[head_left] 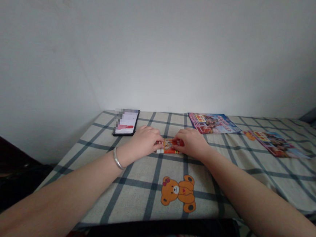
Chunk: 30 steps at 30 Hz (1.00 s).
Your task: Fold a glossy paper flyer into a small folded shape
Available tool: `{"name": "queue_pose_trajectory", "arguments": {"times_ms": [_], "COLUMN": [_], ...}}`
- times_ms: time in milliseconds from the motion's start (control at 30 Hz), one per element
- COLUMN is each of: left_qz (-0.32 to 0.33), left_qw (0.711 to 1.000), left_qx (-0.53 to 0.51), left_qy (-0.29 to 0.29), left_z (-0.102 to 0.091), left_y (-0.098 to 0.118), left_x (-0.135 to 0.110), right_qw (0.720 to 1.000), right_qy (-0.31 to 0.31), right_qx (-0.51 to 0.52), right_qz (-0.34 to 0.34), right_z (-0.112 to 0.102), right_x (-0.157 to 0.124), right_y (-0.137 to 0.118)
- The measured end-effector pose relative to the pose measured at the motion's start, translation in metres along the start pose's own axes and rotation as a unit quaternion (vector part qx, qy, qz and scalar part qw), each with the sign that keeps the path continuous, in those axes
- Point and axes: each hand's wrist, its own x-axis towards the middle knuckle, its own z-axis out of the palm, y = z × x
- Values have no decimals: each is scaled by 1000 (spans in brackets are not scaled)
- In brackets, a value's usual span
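A small red and orange printed paper [169,146], apparently a folded flyer, lies on the checked tablecloth. My left hand [147,141], with a silver bangle on its wrist, is closed on the left end of the paper, thumb in front and fingers behind. At the other end, my right hand [190,142] grips it in the same way, its fingertips resting on the red print. The middle strip shows between my hands; both ends are partly hidden by fingers.
A phone [126,123] with a lit screen lies behind my left hand. Two colourful flyers, one by the wall [213,123] and one farther right [277,144], lie on the tablecloth [132,200]. A white wall [163,49] bounds the table's far edge.
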Motion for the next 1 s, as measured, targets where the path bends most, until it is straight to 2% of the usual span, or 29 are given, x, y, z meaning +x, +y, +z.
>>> {"name": "queue_pose_trajectory", "arguments": {"times_ms": [233,400,533,733,1000], "left_qz": [8,14,9,-1,-17], "left_qw": [1000,1000,999,1000,999], "left_qx": [-2,15,35,24,-36], "left_qy": [7,-9,6,9,-1], "left_z": [3,1,3,3,0], "left_y": [-1,1,5,5,5], "left_x": [-1,0,-2,-3,-3], "right_qw": [1000,1000,999,1000,1000], "right_qy": [6,1,2,3,15], "right_qx": [-9,-29,-54,-8,11], "right_qz": [-3,7,6,-27,-24], "right_z": [2,2,0,3,7], "right_x": [-1,-2,-2,-3,-3], "right_y": [0,-4,-11,-13,-9]}}
